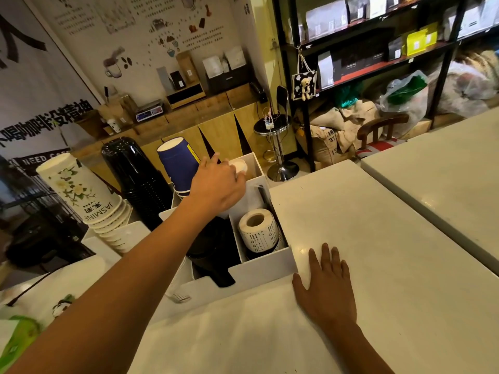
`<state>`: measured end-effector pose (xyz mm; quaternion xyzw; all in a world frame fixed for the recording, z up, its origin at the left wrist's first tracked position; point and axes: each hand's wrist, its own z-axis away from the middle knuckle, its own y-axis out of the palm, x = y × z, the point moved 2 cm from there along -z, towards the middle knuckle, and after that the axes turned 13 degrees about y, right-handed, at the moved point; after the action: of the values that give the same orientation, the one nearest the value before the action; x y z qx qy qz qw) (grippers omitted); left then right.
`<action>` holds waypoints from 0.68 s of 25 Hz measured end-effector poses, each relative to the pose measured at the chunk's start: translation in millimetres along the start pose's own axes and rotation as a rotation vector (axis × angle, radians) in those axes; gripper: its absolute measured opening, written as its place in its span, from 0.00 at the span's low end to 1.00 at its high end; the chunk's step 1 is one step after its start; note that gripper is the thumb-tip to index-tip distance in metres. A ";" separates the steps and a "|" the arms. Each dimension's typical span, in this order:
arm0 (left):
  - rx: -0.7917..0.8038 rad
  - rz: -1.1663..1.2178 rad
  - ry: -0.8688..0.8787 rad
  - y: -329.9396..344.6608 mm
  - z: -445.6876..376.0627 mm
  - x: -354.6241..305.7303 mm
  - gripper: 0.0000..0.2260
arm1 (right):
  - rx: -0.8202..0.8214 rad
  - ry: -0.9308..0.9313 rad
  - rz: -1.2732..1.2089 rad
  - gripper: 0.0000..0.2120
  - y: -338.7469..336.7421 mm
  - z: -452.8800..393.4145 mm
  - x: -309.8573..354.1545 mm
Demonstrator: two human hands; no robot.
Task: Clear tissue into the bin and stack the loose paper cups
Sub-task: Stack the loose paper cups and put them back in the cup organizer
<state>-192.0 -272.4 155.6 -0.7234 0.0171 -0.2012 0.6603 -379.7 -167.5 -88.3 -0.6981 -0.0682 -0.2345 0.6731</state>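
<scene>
My left hand (216,184) reaches forward over the white organiser box (267,261), its fingers closed around a small white paper cup (239,166) held upside down above the box's far compartment. Just left of it stands a stack of blue paper cups (178,163), also upside down. Further left are a black cup stack (135,179) and a white jasmine-print cup stack (86,195). My right hand (325,279) lies flat and open on the white counter (378,252), right of the box. No tissue shows in view.
The organiser holds a roll of printed labels (259,229) and black lids (213,249). A green packet (19,338) lies at the near left. A second white table (445,163) sits to the right. Shelves, sacks and a stool (272,125) stand behind.
</scene>
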 end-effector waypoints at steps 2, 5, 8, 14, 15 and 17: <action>0.015 0.026 -0.005 0.1 -2.4 -0.3 0.27 | 0.002 0.001 0.012 0.38 1.1 -0.6 0.2; 0.036 0.015 0.003 0.1 -0.8 -1.2 0.27 | 0.011 -0.001 0.013 0.37 1.6 0.0 -0.6; 0.029 -0.079 0.040 -4.0 -0.2 -1.8 0.26 | 0.016 -0.009 0.005 0.37 -0.1 0.6 0.1; 0.056 -0.103 -0.016 -20.4 -10.9 -6.9 0.29 | 0.028 -0.017 -0.012 0.36 -3.5 0.8 -0.8; 0.041 -0.094 -0.040 -19.4 -7.4 -8.8 0.28 | 0.030 -0.017 -0.008 0.36 -3.9 0.6 -1.4; -0.014 -0.060 -0.059 -16.2 7.8 -14.7 0.28 | 0.040 -0.023 0.001 0.36 -3.3 2.0 0.0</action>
<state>-206.9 -258.6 166.8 -0.7338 -0.0229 -0.1994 0.6490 -380.6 -165.3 -85.3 -0.6870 -0.0800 -0.2249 0.6863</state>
